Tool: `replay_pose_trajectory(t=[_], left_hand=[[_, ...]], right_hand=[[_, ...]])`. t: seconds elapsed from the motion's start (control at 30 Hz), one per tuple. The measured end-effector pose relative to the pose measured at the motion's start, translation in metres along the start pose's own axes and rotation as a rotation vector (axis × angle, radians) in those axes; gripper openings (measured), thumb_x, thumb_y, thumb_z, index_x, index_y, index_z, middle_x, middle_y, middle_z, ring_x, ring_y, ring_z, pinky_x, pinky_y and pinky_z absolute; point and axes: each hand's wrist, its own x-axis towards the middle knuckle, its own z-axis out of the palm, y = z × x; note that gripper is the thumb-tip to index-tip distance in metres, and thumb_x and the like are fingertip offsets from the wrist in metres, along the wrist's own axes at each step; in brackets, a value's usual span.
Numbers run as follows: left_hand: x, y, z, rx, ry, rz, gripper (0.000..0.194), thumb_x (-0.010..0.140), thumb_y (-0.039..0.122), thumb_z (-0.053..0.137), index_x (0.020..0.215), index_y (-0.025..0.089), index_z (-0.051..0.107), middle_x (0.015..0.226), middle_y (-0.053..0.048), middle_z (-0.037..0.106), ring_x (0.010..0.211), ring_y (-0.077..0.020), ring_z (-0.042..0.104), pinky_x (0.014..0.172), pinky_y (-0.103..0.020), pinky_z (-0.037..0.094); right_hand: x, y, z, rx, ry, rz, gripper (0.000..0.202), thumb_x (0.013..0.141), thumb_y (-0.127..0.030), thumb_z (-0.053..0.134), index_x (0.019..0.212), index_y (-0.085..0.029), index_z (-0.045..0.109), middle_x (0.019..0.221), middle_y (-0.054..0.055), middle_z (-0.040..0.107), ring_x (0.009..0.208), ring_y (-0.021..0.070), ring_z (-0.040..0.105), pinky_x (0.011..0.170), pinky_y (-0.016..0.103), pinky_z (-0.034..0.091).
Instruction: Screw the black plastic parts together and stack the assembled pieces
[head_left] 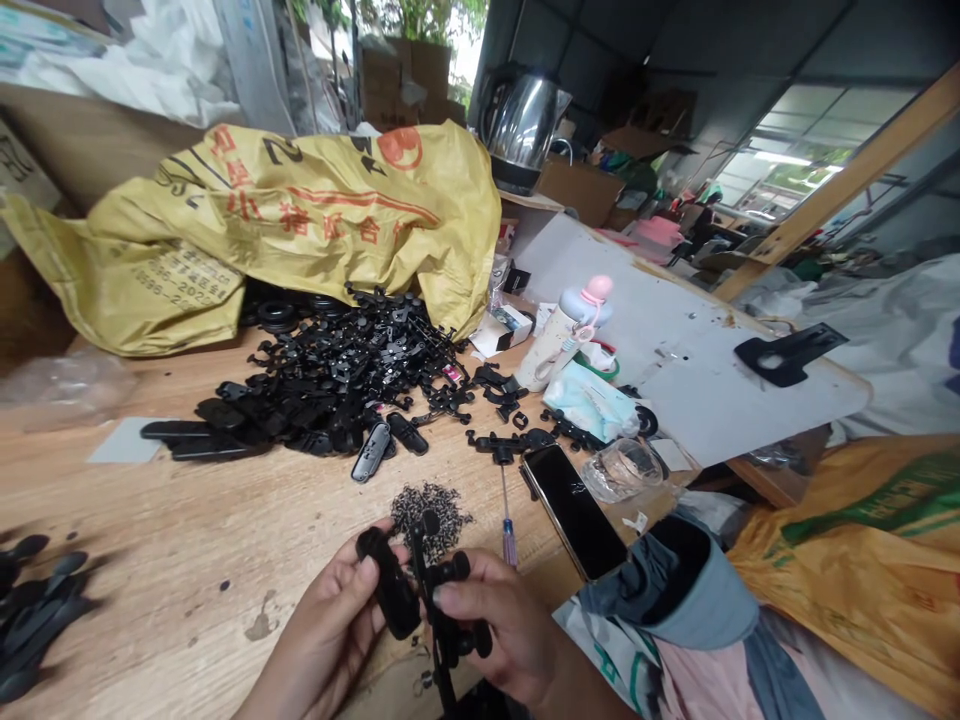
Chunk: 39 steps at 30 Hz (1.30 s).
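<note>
Between thumb and fingers, my left hand (pixel 341 600) grips an oblong black plastic piece (pixel 388 583), tilted. Close beside it, my right hand (pixel 510 620) is closed around a black plastic bracket (pixel 442 600) with round knobs and a long stem. The two parts are next to each other; whether they touch I cannot tell. Just beyond them lies a heap of small dark screws (pixel 431 510). A screwdriver (pixel 509 530) with a translucent purple handle rests to the right of the screws. Farther off, a large pile of black plastic parts (pixel 352 365) covers the table.
A yellow woven sack (pixel 337 210) lies behind the pile. To the right are a phone (pixel 577 510), a clear plastic cup (pixel 622 468), a tissue pack (pixel 592 398) and a bottle (pixel 559 340). More black parts (pixel 41 610) sit at the left edge. A kettle (pixel 521 125) stands at the back.
</note>
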Motion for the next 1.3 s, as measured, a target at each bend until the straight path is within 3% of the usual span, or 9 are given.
replay_pose_trajectory(t=[0.17,0.33,0.67,0.87,1.1,1.2,1.3], left_hand=[[0.001,-0.003,-0.005,0.05,-0.064,0.04,0.046,0.071,0.031,0.064,0.115,0.025,0.053,0.101,-0.007,0.067,0.098,-0.0232,0.059,0.08,-0.031,0.047],[0.001,-0.008,-0.008,0.305,-0.056,0.156,0.043,0.073,0.031,0.062,0.115,0.026,0.055,0.116,-0.004,0.061,0.11,-0.0228,0.051,0.09,-0.029,0.041],[-0.006,-0.004,-0.004,0.43,-0.043,0.187,0.042,0.068,0.038,0.065,0.108,0.026,0.06,0.118,-0.004,0.062,0.116,-0.0276,0.047,0.095,-0.034,0.038],[-0.011,0.005,-0.008,0.528,-0.067,0.144,0.045,0.072,0.034,0.061,0.116,0.029,0.057,0.13,-0.002,0.053,0.127,-0.0254,0.035,0.107,-0.036,0.023],[-0.008,0.018,0.003,0.642,-0.039,0.211,0.048,0.07,0.03,0.064,0.117,0.029,0.056,0.127,0.0,0.056,0.127,-0.0261,0.035,0.106,-0.037,0.026],[-0.006,0.018,0.003,0.699,-0.032,0.253,0.044,0.07,0.029,0.064,0.114,0.029,0.059,0.129,0.0,0.054,0.126,-0.0238,0.037,0.108,-0.034,0.019],[-0.004,0.012,0.002,0.617,-0.014,0.252,0.043,0.071,0.029,0.064,0.114,0.028,0.059,0.13,-0.001,0.053,0.126,-0.0232,0.038,0.109,-0.034,0.019]], right_hand=[[-0.001,-0.004,0.004,-0.07,0.107,-0.114,0.021,0.057,-0.026,0.074,0.073,-0.013,0.068,0.058,0.001,0.062,0.053,0.0097,0.054,0.06,0.022,0.041],[0.003,-0.003,0.002,-0.148,0.119,-0.107,0.022,0.059,-0.028,0.074,0.072,-0.012,0.068,0.06,0.0,0.06,0.052,0.0078,0.05,0.058,0.021,0.038],[0.006,0.001,-0.002,-0.267,0.189,-0.154,0.022,0.058,-0.031,0.074,0.065,-0.012,0.066,0.054,-0.002,0.053,0.051,0.0067,0.042,0.054,0.019,0.034],[0.008,0.0,-0.002,-0.271,0.208,-0.149,0.023,0.055,-0.033,0.075,0.061,-0.012,0.065,0.053,-0.002,0.054,0.052,0.0076,0.044,0.054,0.02,0.034],[0.009,-0.002,-0.001,-0.231,0.171,-0.097,0.026,0.054,-0.033,0.076,0.064,-0.012,0.066,0.054,0.0,0.059,0.052,0.0092,0.05,0.058,0.023,0.038],[0.01,-0.003,-0.001,-0.213,0.169,-0.105,0.027,0.054,-0.034,0.077,0.064,-0.011,0.066,0.055,-0.001,0.059,0.05,0.0082,0.05,0.057,0.023,0.038],[0.012,-0.001,-0.001,-0.22,0.175,-0.13,0.027,0.054,-0.034,0.078,0.062,-0.011,0.065,0.053,-0.002,0.058,0.049,0.0076,0.047,0.054,0.021,0.035]])
